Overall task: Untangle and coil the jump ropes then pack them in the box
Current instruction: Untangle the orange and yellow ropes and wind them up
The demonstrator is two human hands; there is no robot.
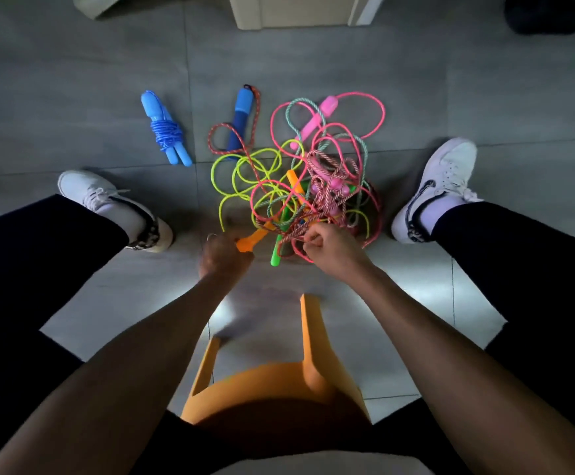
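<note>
My left hand (pixel 224 258) is wrapped around the orange handle (pixel 250 242), and my right hand (pixel 327 246) is pinching a pink-and-white braided cord (pixel 330 186) at the near edge of the tangle (pixel 300 186) on the floor (pixel 484 97). Honest worry: if I yank the handle out, the yellow-green loops (pixel 245 176) probably cinch into a knot, or the whole pile drags along. One blue rope (pixel 166 130) already sits coiled off to the left, and what I take for the box (pixel 296 12) is way up top.
</note>
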